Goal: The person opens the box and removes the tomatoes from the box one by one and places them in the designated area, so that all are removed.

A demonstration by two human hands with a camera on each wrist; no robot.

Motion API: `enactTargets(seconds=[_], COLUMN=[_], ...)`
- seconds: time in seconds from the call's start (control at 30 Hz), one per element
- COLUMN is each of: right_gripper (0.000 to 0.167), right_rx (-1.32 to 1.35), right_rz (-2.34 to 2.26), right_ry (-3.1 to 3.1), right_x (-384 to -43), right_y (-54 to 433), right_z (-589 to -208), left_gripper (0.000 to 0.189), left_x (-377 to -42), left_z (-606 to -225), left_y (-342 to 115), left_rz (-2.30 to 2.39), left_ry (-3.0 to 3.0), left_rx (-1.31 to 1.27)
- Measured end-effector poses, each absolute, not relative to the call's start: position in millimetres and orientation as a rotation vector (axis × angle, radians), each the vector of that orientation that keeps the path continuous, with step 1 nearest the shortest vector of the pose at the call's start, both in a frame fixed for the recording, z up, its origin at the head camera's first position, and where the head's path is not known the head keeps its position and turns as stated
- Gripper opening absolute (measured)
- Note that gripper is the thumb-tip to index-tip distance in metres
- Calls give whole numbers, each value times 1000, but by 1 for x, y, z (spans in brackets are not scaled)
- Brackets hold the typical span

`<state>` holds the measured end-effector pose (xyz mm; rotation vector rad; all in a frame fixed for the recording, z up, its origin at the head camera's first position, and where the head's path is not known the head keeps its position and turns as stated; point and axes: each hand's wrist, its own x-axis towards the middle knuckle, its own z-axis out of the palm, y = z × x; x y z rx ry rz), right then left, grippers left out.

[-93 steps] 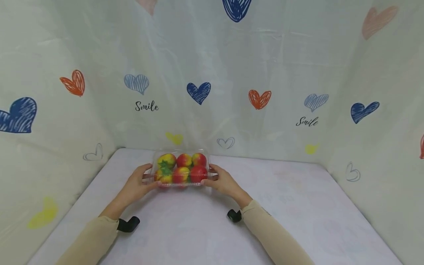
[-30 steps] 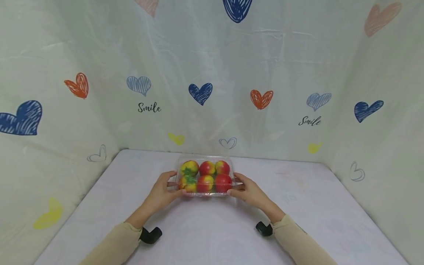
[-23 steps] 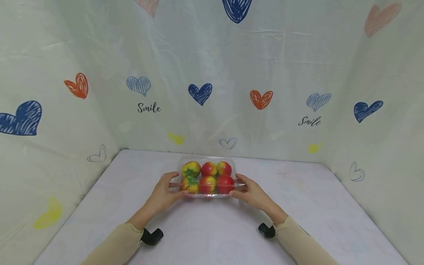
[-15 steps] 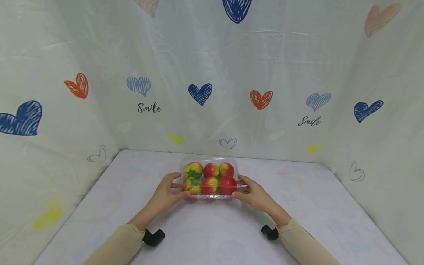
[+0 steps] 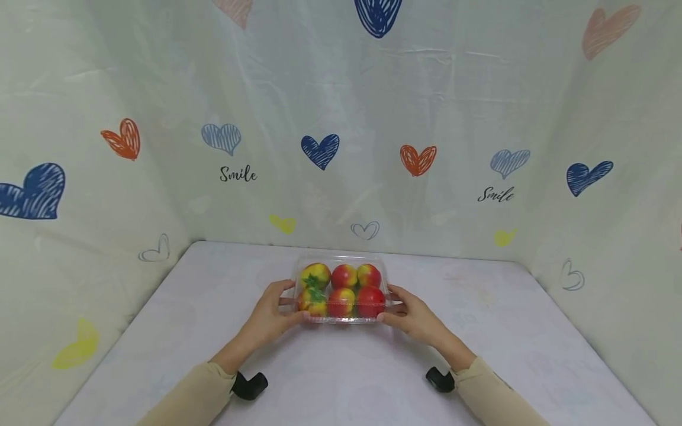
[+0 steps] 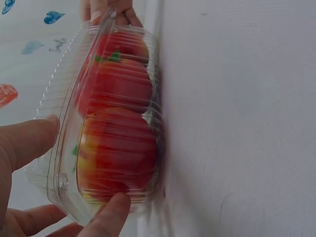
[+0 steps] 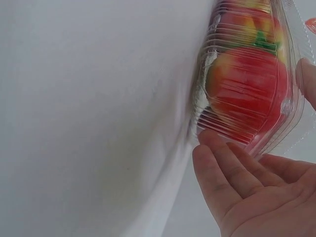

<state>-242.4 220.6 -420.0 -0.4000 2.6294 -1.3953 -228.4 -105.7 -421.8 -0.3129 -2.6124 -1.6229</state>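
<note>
A clear plastic clamshell box (image 5: 343, 320) with its lid down holds several red and yellow fruits (image 5: 341, 302) with green leaves. My left hand (image 5: 270, 318) grips its left end, the thumb at the front corner. At the opposite end, my right hand (image 5: 418, 319) holds it the same way. In the left wrist view, the thumb (image 6: 30, 140) lies on the rim and a fingertip (image 6: 116, 207) presses the lower wall. The right wrist view shows fingers (image 7: 229, 173) under the near end. The box's underside is at or very close to the white cloth; I cannot tell which.
A white-covered table (image 5: 511, 355) spreads around the box, with its far edge just behind it. A pale curtain (image 5: 458, 106) printed with hearts hangs at the back and sides. Black wrist mounts (image 5: 250, 386) stick out below both forearms.
Both hands have moved the box to the right and somewhat nearer to me across the table. The grip at each end stays the same, and the movement in the last half second is small.
</note>
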Motion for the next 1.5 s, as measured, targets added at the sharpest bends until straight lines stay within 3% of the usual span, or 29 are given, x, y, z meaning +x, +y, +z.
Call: enactTargets(seconds=[1.5], right_gripper=[79], right_rx=[-343], right_rz=[-1393], right_ry=[2703], right_x=[-227], right_y=[233], right_z=[-422], left_gripper=[75], left_x=[-218], left_z=[-423], left_y=[-95], left_rz=[-1610], left_ry=[-2619], left_rx=[-327])
